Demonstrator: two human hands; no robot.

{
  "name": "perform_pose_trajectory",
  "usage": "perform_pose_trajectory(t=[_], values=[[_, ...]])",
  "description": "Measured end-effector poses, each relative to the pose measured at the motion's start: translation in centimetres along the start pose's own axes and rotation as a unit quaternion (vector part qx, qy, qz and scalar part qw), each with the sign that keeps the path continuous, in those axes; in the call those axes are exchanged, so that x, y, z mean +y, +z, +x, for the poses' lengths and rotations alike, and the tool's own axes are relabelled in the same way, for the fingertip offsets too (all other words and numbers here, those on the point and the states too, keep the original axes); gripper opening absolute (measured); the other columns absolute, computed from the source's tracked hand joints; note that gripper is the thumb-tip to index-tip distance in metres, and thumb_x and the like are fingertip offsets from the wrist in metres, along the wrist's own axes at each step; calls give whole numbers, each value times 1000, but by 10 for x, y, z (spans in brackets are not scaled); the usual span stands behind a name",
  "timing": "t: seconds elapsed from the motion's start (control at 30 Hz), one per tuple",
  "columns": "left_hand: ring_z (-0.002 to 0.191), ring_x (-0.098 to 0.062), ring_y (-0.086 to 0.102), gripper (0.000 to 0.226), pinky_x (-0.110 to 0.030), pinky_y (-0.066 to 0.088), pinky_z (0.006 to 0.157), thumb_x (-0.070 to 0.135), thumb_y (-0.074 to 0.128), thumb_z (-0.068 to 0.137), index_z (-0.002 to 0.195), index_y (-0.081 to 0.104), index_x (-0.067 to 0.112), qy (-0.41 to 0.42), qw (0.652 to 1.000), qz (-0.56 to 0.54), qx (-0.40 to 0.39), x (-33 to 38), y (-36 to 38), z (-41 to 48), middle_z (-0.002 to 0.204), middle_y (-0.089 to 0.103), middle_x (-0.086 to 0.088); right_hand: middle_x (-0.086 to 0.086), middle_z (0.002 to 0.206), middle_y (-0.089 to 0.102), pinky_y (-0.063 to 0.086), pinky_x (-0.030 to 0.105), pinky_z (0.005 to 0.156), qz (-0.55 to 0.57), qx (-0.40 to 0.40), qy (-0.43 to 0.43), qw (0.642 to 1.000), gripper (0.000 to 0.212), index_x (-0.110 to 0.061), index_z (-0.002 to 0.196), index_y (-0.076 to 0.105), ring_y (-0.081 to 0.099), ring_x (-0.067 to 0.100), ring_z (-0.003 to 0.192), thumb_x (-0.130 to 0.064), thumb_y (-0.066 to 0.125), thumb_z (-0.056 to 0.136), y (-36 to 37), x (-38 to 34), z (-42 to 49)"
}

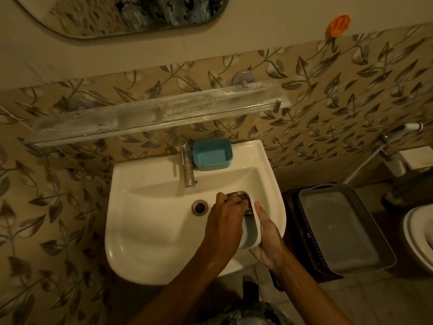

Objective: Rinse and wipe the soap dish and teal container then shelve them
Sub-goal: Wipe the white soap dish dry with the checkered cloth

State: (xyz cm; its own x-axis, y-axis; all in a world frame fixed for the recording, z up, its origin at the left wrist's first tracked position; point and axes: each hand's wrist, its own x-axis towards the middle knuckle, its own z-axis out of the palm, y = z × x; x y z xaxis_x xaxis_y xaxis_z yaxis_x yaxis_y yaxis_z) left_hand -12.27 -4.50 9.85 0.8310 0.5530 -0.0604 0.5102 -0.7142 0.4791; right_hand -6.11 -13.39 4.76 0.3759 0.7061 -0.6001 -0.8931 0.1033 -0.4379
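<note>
Over the right side of the white sink [150, 231], my right hand [269, 240] grips a white soap dish [251, 233] from below, tilted on its side with its grey inside facing left. My left hand [226, 214] presses a dark cloth or scrubber [241, 198] against the top end of the dish. The teal container [212, 154] stands upright and open on the sink's back ledge, just right of the metal tap [186, 160]. No water is visibly running.
A dusty glass shelf [152, 116] with a metal rail hangs on the leaf-patterned wall above the sink. A grey basket tray [346, 233] sits on a dark stand to the right. A toilet rim [419, 235] shows at the far right, a mirror [131, 12] above.
</note>
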Motion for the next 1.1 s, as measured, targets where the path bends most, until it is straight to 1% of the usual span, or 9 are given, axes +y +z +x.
perform_pose_trajectory(t=[0.13, 0.3, 0.43, 0.53, 0.63, 0.7, 0.83, 0.93, 1.1], values=[[96, -24, 58, 33, -33, 48, 83, -5, 57, 77, 103, 68, 12, 121, 993, -1, -3, 11, -11, -34, 101, 66, -7, 22, 111, 70, 61, 40, 74, -36, 11, -14, 999, 61, -4, 118, 65, 71, 33, 96, -53, 51, 83, 7, -19, -3], [104, -18, 54, 35, -31, 45, 90, -5, 58, 78, 107, 68, 13, 213, 976, -13, -31, -1, -25, -39, 111, 65, -3, 22, 103, 73, 61, 41, 71, -47, 5, -7, 999, 52, -9, 103, 75, 72, 33, 89, -51, 58, 78, 9, -18, -6], [96, -13, 51, 28, -21, 42, 80, 0, 64, 76, 100, 68, 15, 166, 985, -25, 29, 3, -23, -26, 102, 67, -4, 25, 115, 68, 54, 47, 91, -34, 15, 9, 999, 58, -4, 122, 61, 66, 36, 104, -50, 50, 90, 15, -11, -8], [106, -21, 54, 26, -8, 35, 89, 6, 64, 84, 110, 65, 11, 76, 992, -84, 60, 5, -17, -12, 112, 66, -10, 19, 104, 73, 60, 43, 70, -15, 8, -13, 1000, 48, -11, 120, 61, 71, 31, 92, -46, 53, 88, 16, -5, -9], [100, -24, 59, 22, -22, 39, 90, 13, 64, 84, 106, 68, 12, 25, 993, -55, 105, 6, -15, -6, 106, 70, -7, 18, 103, 73, 60, 39, 64, -14, 11, -1, 1000, 48, -12, 122, 61, 72, 30, 88, -46, 51, 89, 12, 2, -11], [102, -21, 58, 24, -21, 38, 86, 8, 62, 83, 105, 69, 15, 65, 994, -66, 60, 5, -17, -11, 108, 68, -6, 20, 104, 72, 60, 39, 64, -14, 16, -1, 1000, 52, -8, 122, 61, 72, 30, 88, -47, 50, 90, 9, -3, -12], [101, -16, 58, 29, -14, 39, 82, 7, 64, 81, 109, 69, 16, 169, 972, -46, -157, -2, -19, -27, 114, 67, -5, 25, 110, 70, 60, 39, 66, -24, 6, 8, 1000, 60, -4, 119, 64, 72, 33, 89, -51, 54, 84, -2, -12, -11], [88, 3, 55, 24, -2, 37, 80, 11, 63, 84, 106, 71, 17, 171, 962, -119, -179, -17, -34, -30, 107, 71, -1, 22, 114, 69, 60, 41, 70, -41, -5, 15, 999, 58, -7, 117, 67, 70, 35, 98, -52, 56, 83, -4, -7, -10], [85, -7, 68, 30, -20, 55, 76, 5, 64, 84, 93, 71, 33, 13, 949, -316, -17, -53, -51, -37, 88, 73, 6, 21, 121, 66, 57, 47, 85, -23, -20, -18, 999, 55, -12, 123, 62, 65, 35, 110, -45, 69, 79, 0, -11, -9]])
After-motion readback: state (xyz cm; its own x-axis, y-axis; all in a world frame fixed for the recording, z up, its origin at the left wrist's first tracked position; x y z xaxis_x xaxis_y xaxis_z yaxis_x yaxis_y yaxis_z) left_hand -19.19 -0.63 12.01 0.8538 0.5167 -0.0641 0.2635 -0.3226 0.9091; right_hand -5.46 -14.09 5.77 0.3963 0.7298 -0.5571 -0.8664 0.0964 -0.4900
